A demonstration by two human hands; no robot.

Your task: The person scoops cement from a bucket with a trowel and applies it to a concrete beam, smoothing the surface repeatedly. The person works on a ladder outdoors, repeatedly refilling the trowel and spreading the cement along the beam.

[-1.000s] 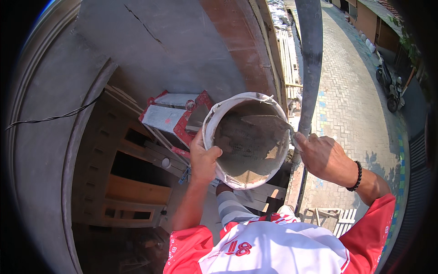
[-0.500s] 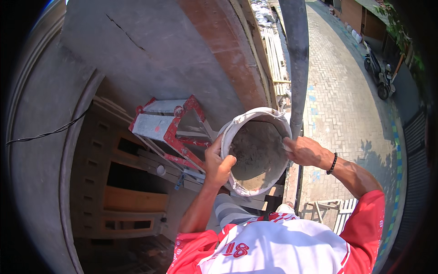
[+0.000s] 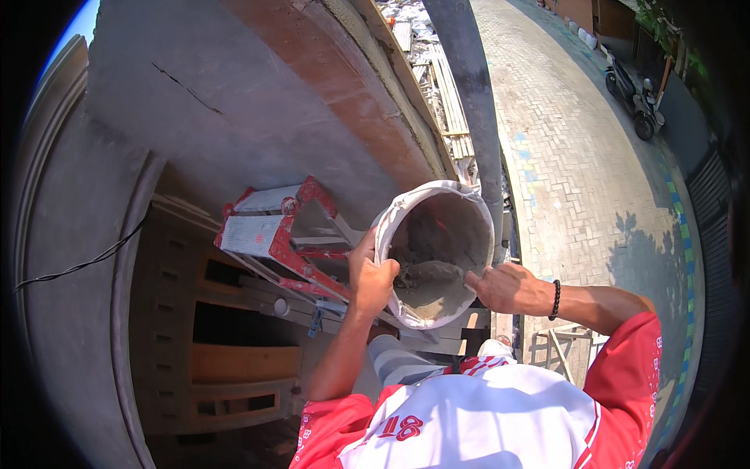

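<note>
A white bucket (image 3: 382, 227) is tilted in front of me, with grey mortar (image 3: 445, 234) inside. My left hand (image 3: 369, 277) grips the bucket's left rim, thumb over the edge. My right hand (image 3: 504, 289) is closed on the handle of a trowel (image 3: 433, 272), whose mortar-coated blade lies low inside the bucket. Just left of the bucket stands a red and silver stepladder (image 3: 254, 234).
A plastered wall (image 3: 195, 78) with an edge board fills the upper left; a black cable (image 3: 94, 255) crosses the left. A grey pole (image 3: 469, 86) rises beside the bucket. Right and below are a paved lane (image 3: 570, 156), a parked scooter (image 3: 641, 109) and a wooden frame (image 3: 558, 348).
My right hand has moved down and left with the trowel, lowering its blade in the bucket. Since one second ago the bucket has tipped further. The surroundings have shifted in view.
</note>
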